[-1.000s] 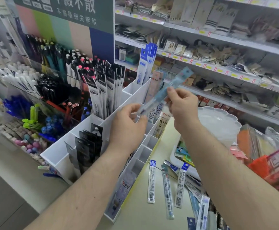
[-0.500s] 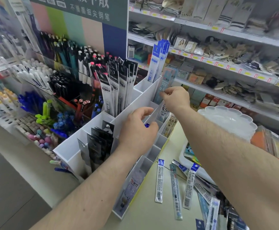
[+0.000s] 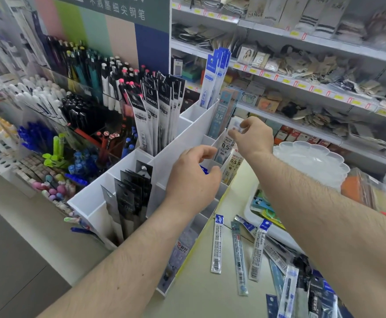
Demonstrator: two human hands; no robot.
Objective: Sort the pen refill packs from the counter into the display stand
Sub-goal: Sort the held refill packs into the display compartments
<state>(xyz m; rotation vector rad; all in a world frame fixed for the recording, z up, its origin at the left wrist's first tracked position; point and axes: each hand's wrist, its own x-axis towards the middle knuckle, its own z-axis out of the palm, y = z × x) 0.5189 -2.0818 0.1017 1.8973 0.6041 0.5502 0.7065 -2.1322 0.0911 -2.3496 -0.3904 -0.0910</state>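
Nearest the camera, loose refill packs lie scattered on the counter, three of them side by side with barcodes up and more piled toward the lower right corner. Just left of them the white display stand rises in stepped compartments; its lowest front slot holds a pale pack seen through the wall. The left hand hovers over the middle compartments of the stand, fingers loosely curled and grasping nothing visible; a small blue object shows just beyond its thumb, identity unclear. Black packs stand upright in the near left compartment. Further back, the right hand is above the right-side slots, thumb and forefinger pinching the top edge of a pale pack marked 0.5 that stands in its slot. Beside it another 0.5 pack leans in the next lower slot. At the stand's rear, tall blue packs stand upright. Behind, shelves carry assorted goods.
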